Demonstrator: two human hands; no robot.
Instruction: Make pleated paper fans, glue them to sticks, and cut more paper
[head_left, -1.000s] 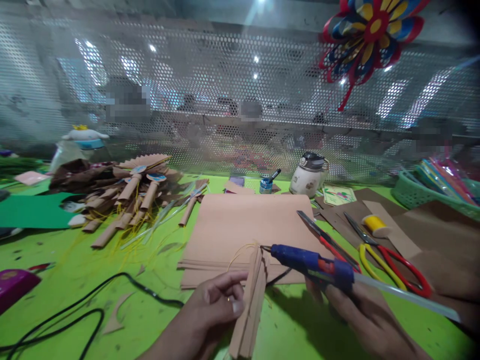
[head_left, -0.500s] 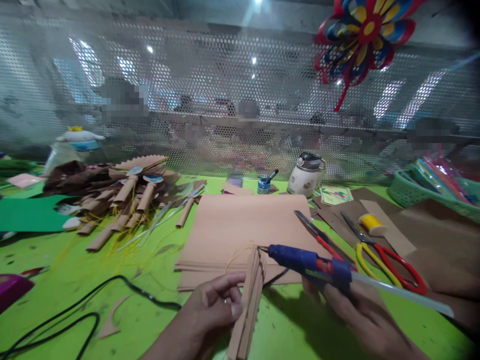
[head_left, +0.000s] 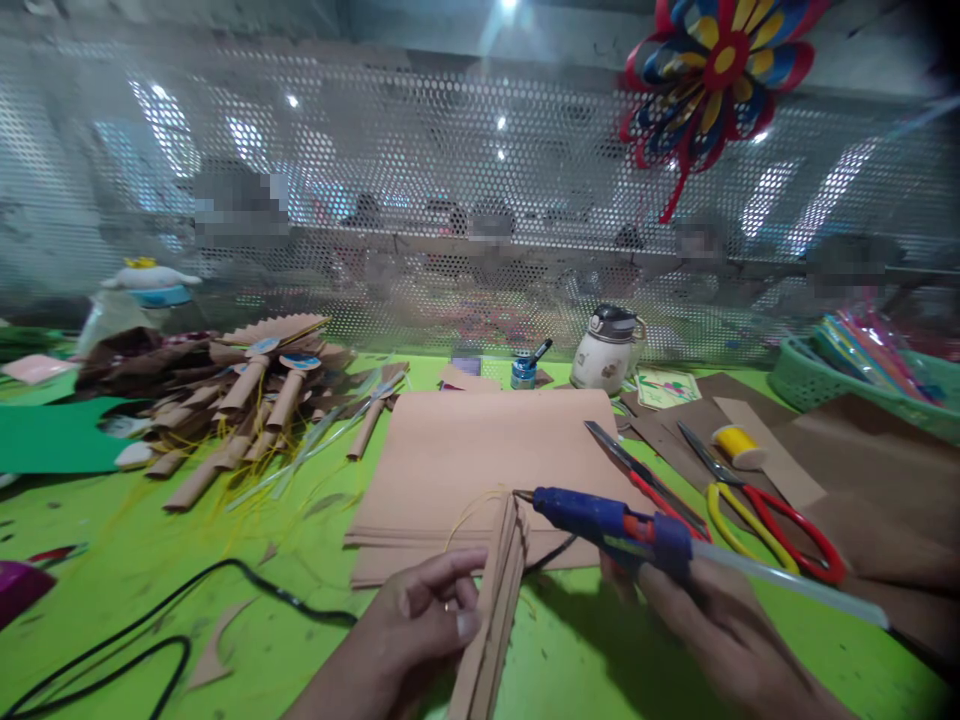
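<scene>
Near the front middle, my left hand is closed on a narrow bundle of folded brown paper, its pleats pressed together and slanting up away from me. A thin yellow thread loops off the bundle's far end. My right hand grips a blue hot glue gun with a clear glue stick jutting from its back. The gun's nozzle touches or nearly touches the bundle's far tip. Behind it lies a stack of light brown paper sheets.
Scissors with red and yellow handles, another red-handled pair and a yellow thread spool lie right. Rolled brown paper pieces pile up left, a black cord before them. A jug and green basket stand behind.
The view has shifted slightly. Both hands keep their hold on the paper bundle and glue gun, with the nozzle still at the bundle's far tip.
</scene>
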